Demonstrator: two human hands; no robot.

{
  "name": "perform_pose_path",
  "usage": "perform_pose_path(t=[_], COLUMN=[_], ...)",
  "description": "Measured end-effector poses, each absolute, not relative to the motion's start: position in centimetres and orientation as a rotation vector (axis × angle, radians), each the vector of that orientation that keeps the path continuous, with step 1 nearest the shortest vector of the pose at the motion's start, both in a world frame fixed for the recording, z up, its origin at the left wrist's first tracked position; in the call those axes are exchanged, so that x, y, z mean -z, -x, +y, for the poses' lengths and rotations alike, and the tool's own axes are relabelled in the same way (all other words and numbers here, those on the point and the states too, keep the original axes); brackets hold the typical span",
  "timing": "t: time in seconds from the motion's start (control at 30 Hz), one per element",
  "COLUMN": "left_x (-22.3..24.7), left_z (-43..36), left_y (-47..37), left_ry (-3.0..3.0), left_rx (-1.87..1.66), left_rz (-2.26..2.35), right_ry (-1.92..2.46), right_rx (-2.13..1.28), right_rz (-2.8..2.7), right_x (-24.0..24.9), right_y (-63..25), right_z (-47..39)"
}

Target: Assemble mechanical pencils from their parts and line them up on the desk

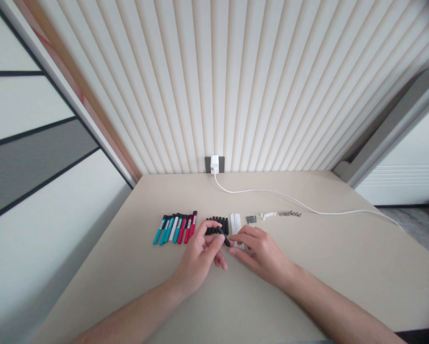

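My left hand pinches a short black pen-like tube between thumb and fingers, tilted down to the right. My right hand hovers close by, thumb and index finger apart beside the tube's lower end; whether they touch it is hard to make out. Behind the hands lies a row of black tubes, partly covered by my left fingers. White thin rods lie side by side, their lower ends partly behind my right fingers.
Turquoise, white and red pens with black ends lie at left. Right of the rods sit small grey pieces, white pieces and brownish-grey pieces. A white charger trails its cable across the table before a ribbed wall.
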State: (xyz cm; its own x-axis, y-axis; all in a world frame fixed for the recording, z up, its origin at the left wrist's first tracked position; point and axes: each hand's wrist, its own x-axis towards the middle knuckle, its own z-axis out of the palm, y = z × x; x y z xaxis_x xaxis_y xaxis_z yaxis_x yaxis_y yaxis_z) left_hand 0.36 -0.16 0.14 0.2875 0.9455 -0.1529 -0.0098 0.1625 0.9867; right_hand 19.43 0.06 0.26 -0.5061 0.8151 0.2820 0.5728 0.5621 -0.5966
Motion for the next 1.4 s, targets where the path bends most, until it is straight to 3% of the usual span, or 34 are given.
perform_pose_path(t=[0.67, 1.4], left_x=[1.2, 0.2], left_z=[0.3, -0.1], left_y=[-0.1, -0.1], left_ry=[-1.278, -1.365], left_rx=[-0.694, -0.735], left_rz=[1.043, 1.032], right_ry=[1.085, 1.243], right_rx=[-0.686, -0.735], right_rz=[-1.939, -1.556], right_x=[0.5, 0.4], right_y=[-20.0, -21.2], right_z=[0.6, 1.5])
